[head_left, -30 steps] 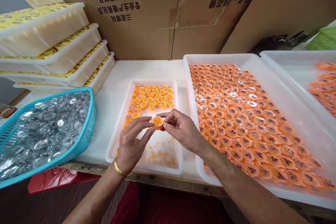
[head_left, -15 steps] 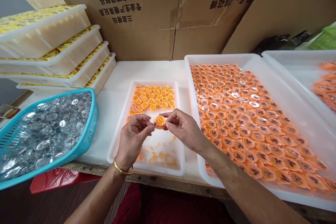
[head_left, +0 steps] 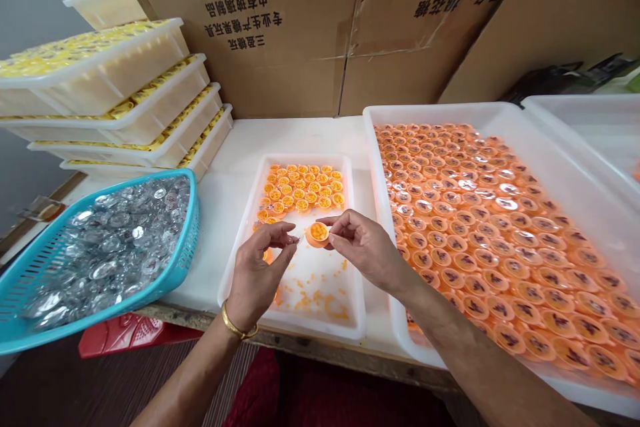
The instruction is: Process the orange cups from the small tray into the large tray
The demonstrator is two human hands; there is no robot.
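My right hand [head_left: 357, 240] pinches the edge of a small orange cup [head_left: 319, 233] filled with yellow bits, above a small white tray. Just left of the cup, my left hand [head_left: 264, 267] has thumb and fingertips brought together. A tiny shiny piece shows at those fingertips, too small to name, and a gap separates it from the cup. Below, the small white tray [head_left: 358, 310] bears rows of similar filled orange cups [head_left: 300, 193] at its far end. Loose yellow bits [head_left: 320, 300] are scattered over its near part.
At the left, a blue basket [head_left: 193, 227] holds clear plastic domes [head_left: 125, 233], with stacked white trays [head_left: 150, 97] of yellow pieces behind. On the right stands a large white tray [head_left: 373, 147] of covered orange cups [head_left: 480, 233]. Cardboard boxes [head_left: 300, 73] line the back.
My left fingertips have drawn away from the cup, leaving a gap, while my right hand still holds it. The whole view has shifted slightly, with the scene farther right.
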